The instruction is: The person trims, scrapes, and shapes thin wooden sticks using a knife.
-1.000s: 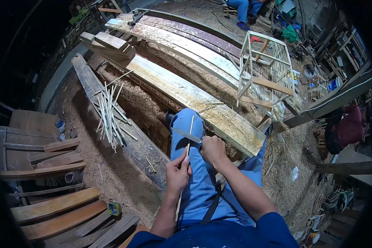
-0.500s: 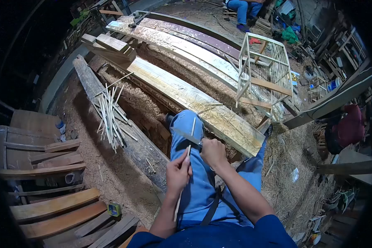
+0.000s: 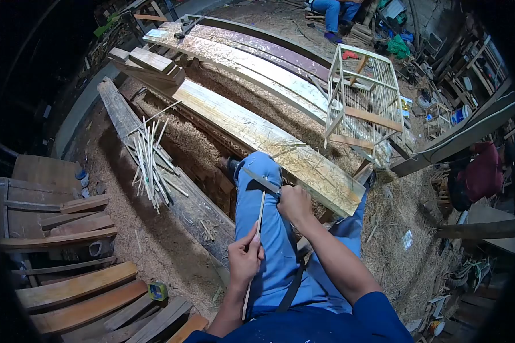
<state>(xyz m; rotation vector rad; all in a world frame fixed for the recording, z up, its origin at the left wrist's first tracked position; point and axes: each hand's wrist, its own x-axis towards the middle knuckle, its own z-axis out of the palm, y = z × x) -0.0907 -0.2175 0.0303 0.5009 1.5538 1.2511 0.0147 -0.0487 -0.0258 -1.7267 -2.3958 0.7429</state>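
Note:
My left hand (image 3: 245, 258) is closed round a thin pale wooden stick (image 3: 261, 212), which runs lengthwise above my left thigh and back under my forearm. In my right hand (image 3: 295, 204) is a knife (image 3: 261, 180), its blade pointing up and left over my knee. The far end of the stick meets the blade or lies just under it; exact contact is hard to tell. My fingers hide most of the knife's handle. Left of my knee, a bundle of similar thin sticks (image 3: 150, 163) rests across a weathered plank (image 3: 197, 214).
A long pale beam (image 3: 240, 123) carries wood blocks (image 3: 153, 59) at its far end. Beyond the beam's right side stands a slatted wooden cage (image 3: 372, 119). Curved wood pieces (image 3: 77, 286) lie at lower left, near a tape measure (image 3: 158, 291). A person's legs (image 3: 331, 17) show at the top.
My left hand has drawn slightly back toward my body with the stick. The knife blade has turned to point more upward, and the stick no longer shows beyond it.

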